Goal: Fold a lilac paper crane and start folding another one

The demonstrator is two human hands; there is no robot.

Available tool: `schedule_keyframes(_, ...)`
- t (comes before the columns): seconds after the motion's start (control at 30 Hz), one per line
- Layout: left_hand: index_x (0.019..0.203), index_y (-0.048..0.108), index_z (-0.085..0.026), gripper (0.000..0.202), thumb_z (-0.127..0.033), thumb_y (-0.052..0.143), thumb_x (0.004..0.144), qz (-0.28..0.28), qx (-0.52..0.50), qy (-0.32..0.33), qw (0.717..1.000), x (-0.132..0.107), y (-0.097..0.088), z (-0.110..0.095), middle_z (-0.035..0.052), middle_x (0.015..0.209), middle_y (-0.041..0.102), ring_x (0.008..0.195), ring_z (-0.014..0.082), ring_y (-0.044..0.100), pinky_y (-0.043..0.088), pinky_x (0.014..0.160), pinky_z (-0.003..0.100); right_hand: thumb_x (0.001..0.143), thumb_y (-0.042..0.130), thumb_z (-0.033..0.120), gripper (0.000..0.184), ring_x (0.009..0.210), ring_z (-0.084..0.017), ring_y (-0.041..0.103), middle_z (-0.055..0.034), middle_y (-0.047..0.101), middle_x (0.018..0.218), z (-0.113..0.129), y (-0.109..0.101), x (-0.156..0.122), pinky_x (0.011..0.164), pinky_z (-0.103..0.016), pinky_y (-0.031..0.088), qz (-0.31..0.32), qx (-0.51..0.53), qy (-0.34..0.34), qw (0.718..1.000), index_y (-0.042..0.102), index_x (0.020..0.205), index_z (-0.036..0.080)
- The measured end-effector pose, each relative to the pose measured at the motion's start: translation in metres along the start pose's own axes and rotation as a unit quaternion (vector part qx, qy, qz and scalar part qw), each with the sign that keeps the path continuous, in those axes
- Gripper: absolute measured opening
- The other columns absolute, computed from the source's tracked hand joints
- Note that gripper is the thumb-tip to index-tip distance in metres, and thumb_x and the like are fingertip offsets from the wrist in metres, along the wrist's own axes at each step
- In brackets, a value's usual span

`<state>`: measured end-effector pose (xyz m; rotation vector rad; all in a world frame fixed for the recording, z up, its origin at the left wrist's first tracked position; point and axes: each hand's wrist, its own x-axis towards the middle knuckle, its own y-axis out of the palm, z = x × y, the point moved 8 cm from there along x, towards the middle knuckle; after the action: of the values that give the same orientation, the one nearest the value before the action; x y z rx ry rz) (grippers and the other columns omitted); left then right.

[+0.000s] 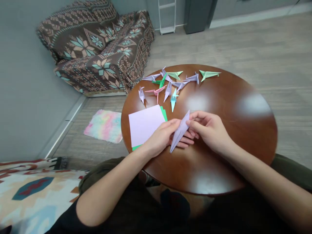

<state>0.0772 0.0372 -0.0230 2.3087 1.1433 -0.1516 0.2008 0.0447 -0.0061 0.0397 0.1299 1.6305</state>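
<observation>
A long, narrow folded piece of lilac paper is held over the round brown table by both hands. My left hand grips its lower left side, thumb on top and fingers underneath. My right hand pinches its upper right edge near the tip. Just left of my left hand lies a stack of flat square sheets, lilac on top with green edges showing below. Several finished folded paper cranes in lilac, green, pink and blue are scattered along the table's far side.
A sofa under a brown patterned cover stands beyond the table at the left. A small pastel rug lies on the wooden floor beside the table. A white rack and a dark cabinet stand at the back wall.
</observation>
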Motion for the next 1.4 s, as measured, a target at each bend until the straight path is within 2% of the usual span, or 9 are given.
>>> schedule_keyframes(0.07,0.096,0.072,-0.013,0.045,-0.056,0.059,0.097,0.021,0.001,-0.029,0.999,0.0,0.002,0.004,0.0168,0.091,0.079,0.064,0.0192,0.073,0.055,0.059,0.027,0.078,0.082,0.035,0.024,0.044,-0.009,0.049,0.0035,0.06,0.056,0.004,-0.004,0.001,0.042,-0.022,0.037,-0.014,-0.033,-0.018,0.999,0.066,0.078,0.018)
schedule_keyframes(0.17,0.09,0.076,-0.01,0.049,-0.056,0.059,0.098,0.011,0.025,-0.025,0.999,-0.002,-0.003,0.004,0.0144,0.08,0.077,0.05,0.0114,0.061,0.04,0.046,0.021,0.076,0.084,0.034,0.024,0.045,-0.009,0.05,0.0029,0.062,0.058,0.006,-0.006,0.001,0.043,-0.022,0.037,-0.007,-0.047,-0.015,0.999,0.068,0.081,0.017)
schedule_keyframes(0.3,0.093,0.078,-0.009,0.046,-0.05,0.059,0.098,0.045,0.017,-0.038,0.998,-0.005,0.002,0.005,0.0092,0.072,0.071,0.045,0.0066,0.048,0.029,0.043,0.02,0.079,0.083,0.036,0.024,0.042,-0.009,0.047,0.0047,0.056,0.049,0.001,-0.004,0.002,0.041,-0.021,0.032,0.02,-0.032,0.013,0.999,0.071,0.085,0.016)
schedule_keyframes(0.43,0.089,0.077,-0.009,0.043,-0.05,0.064,0.095,0.034,0.001,-0.045,0.998,-0.007,0.003,0.005,0.0064,0.068,0.065,0.046,0.0056,0.042,0.024,0.043,0.02,0.081,0.083,0.038,0.023,0.045,-0.01,0.049,0.0023,0.06,0.052,-0.003,-0.003,0.001,0.043,-0.022,0.035,0.037,0.003,0.022,0.999,0.073,0.084,0.017)
schedule_keyframes(0.6,0.089,0.076,-0.011,0.041,-0.051,0.067,0.093,0.047,0.018,-0.021,0.999,-0.007,0.004,0.0,0.0074,0.071,0.068,0.047,0.0071,0.042,0.026,0.044,0.021,0.08,0.086,0.036,0.023,0.048,-0.011,0.054,0.0004,0.067,0.058,0.001,0.003,-0.001,0.045,-0.023,0.041,0.092,0.015,0.025,0.995,0.072,0.085,0.019)
schedule_keyframes(0.8,0.089,0.078,-0.013,0.041,-0.054,0.071,0.09,0.093,0.075,-0.045,0.992,-0.01,0.007,0.003,0.0097,0.077,0.074,0.049,0.0074,0.048,0.032,0.046,0.02,0.081,0.084,0.035,0.019,0.051,-0.014,0.061,-0.0015,0.07,0.061,0.007,0.007,-0.005,0.048,-0.025,0.051,0.173,-0.052,0.04,0.983,0.077,0.083,0.018)
schedule_keyframes(1.0,0.094,0.081,-0.013,0.042,-0.053,0.074,0.089,0.088,0.086,-0.053,0.991,-0.011,0.004,0.0,0.0175,0.097,0.081,0.065,0.0142,0.07,0.051,0.057,0.021,0.079,0.084,0.03,0.013,0.05,-0.013,0.061,-0.0024,0.071,0.066,0.015,-0.012,-0.001,0.048,-0.025,0.049,0.09,-0.101,-0.013,0.991,0.078,0.078,0.019)
schedule_keyframes(1.2,0.094,0.08,-0.012,0.041,-0.052,0.074,0.09,0.063,0.152,-0.042,0.986,-0.012,0.006,-0.003,0.0172,0.091,0.081,0.065,0.0154,0.073,0.055,0.059,0.021,0.085,0.081,0.034,0.015,0.064,-0.017,0.065,-0.0064,0.077,0.083,0.014,0.0,-0.005,0.057,-0.028,0.05,0.16,-0.158,-0.033,0.974,0.082,0.086,0.02)
schedule_keyframes(1.4,0.104,0.073,-0.011,0.041,-0.05,0.07,0.093,0.039,0.199,-0.002,0.979,-0.008,0.002,-0.003,0.0163,0.096,0.08,0.067,0.0148,0.074,0.059,0.064,0.023,0.086,0.08,0.033,0.016,0.067,-0.017,0.066,-0.0068,0.076,0.083,0.017,0.001,-0.005,0.061,-0.028,0.05,0.151,-0.159,-0.061,0.974,0.081,0.082,0.018)
